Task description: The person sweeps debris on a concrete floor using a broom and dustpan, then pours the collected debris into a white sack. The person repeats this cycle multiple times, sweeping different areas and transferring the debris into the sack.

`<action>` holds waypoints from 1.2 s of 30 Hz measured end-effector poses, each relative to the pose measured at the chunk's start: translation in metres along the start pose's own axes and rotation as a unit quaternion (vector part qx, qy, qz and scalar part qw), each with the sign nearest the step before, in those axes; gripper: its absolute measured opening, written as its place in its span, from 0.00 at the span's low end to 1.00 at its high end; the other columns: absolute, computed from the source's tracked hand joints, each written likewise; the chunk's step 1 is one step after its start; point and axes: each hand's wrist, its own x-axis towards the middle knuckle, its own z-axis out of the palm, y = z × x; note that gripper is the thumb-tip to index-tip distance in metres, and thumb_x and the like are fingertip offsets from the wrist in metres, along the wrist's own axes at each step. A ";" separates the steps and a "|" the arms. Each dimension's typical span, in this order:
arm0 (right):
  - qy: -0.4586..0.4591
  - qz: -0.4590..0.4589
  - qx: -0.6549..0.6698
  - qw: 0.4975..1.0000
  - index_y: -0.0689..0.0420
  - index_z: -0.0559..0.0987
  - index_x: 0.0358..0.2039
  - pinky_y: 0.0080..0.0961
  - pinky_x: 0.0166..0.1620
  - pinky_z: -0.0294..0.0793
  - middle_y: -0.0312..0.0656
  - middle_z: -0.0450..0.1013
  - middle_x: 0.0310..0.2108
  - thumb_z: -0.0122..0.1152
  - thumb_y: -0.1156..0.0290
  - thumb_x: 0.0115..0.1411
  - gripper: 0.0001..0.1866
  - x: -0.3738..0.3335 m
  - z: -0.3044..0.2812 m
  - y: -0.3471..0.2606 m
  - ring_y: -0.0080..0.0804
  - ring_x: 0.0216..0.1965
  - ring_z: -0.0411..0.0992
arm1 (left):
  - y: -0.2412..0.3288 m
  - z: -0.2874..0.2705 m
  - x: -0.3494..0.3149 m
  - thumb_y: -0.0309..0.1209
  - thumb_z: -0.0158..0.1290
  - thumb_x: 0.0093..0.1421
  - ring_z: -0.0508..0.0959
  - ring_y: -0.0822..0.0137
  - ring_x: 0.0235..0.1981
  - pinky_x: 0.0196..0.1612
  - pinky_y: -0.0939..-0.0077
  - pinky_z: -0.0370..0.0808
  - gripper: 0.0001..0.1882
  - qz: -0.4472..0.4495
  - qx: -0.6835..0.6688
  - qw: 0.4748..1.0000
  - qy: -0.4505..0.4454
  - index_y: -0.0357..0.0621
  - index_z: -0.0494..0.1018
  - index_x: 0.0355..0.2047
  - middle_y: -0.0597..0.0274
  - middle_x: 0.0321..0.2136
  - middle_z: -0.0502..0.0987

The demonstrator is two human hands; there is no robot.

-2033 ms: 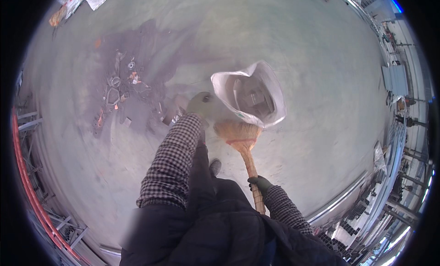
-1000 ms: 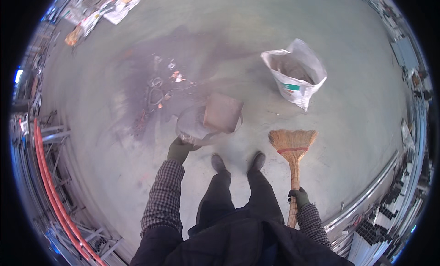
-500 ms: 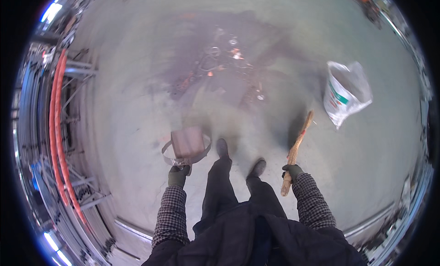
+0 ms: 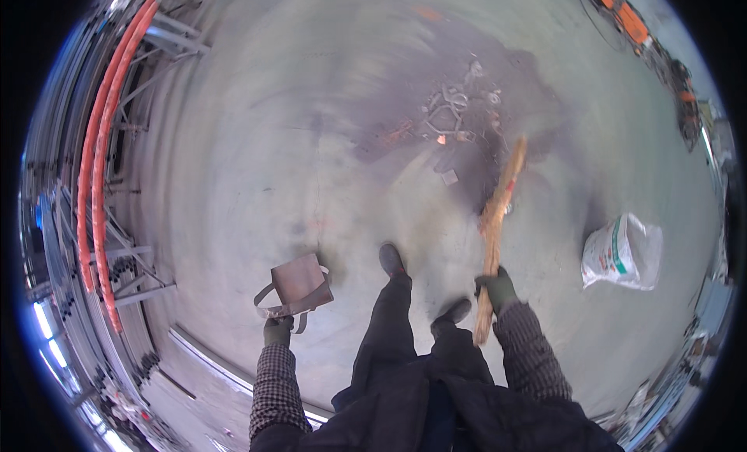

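My left hand [image 4: 278, 332], in a dark green glove, is closed on a grey-brown strap [image 4: 266, 298]. The strap curves around a brown, square-faced, boxlike piece [image 4: 299, 278], and the two hang together low over the floor, left of my feet. What this piece is, I cannot make out. On the other side my gloved right hand [image 4: 498, 288] grips a long, rough, tan wooden stick [image 4: 498, 218] near its lower end. A small red mark shows on its upper part, and it points away from me toward a debris pile.
Ahead lies the pile of scrap and debris [image 4: 459, 113] on a dark floor stain. A white sack [image 4: 620, 253] stands at right, its mouth open. Racks of long bars with two orange-red tubes [image 4: 99, 164] line the left. Orange equipment [image 4: 630, 20] sits at the far right.
My view has turned left; the debris and sack now appear farther right. The brown piece has tilted and hangs lower left. Both hands keep their holds.
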 end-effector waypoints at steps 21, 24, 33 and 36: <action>-0.311 -0.103 -0.626 0.708 0.48 0.67 0.64 0.46 0.57 0.74 0.59 0.77 0.52 0.52 0.42 0.65 0.34 0.156 0.259 -0.185 0.55 0.53 0.77 | 0.062 0.042 0.012 0.26 0.57 0.64 0.82 0.60 0.47 0.49 0.66 0.80 0.19 -0.101 0.069 0.989 0.085 0.34 0.73 0.54 0.49 0.48 0.82; -0.209 -0.135 -0.736 0.630 0.54 0.67 0.62 0.47 0.56 0.75 0.56 0.78 0.50 0.50 0.40 0.66 0.35 0.178 0.227 -0.184 0.55 0.52 0.77 | 0.045 0.040 0.014 0.24 0.55 0.65 0.81 0.60 0.49 0.51 0.65 0.80 0.20 -0.134 0.025 0.987 0.086 0.34 0.72 0.57 0.48 0.50 0.80; -0.007 -0.012 -0.779 0.627 0.56 0.69 0.60 0.52 0.53 0.75 0.60 0.79 0.46 0.51 0.36 0.63 0.38 0.205 -0.003 -0.217 0.60 0.49 0.78 | 0.050 0.043 0.017 0.21 0.54 0.65 0.79 0.60 0.52 0.52 0.66 0.80 0.23 -0.175 -0.008 0.980 0.094 0.37 0.68 0.61 0.50 0.53 0.77; 0.042 0.007 -0.773 0.633 0.55 0.70 0.59 0.51 0.52 0.75 0.59 0.79 0.45 0.53 0.36 0.63 0.37 0.188 -0.048 -0.236 0.60 0.48 0.78 | 0.049 0.040 0.017 0.20 0.54 0.64 0.80 0.61 0.51 0.52 0.67 0.79 0.22 -0.203 -0.012 0.976 0.083 0.37 0.69 0.60 0.51 0.51 0.78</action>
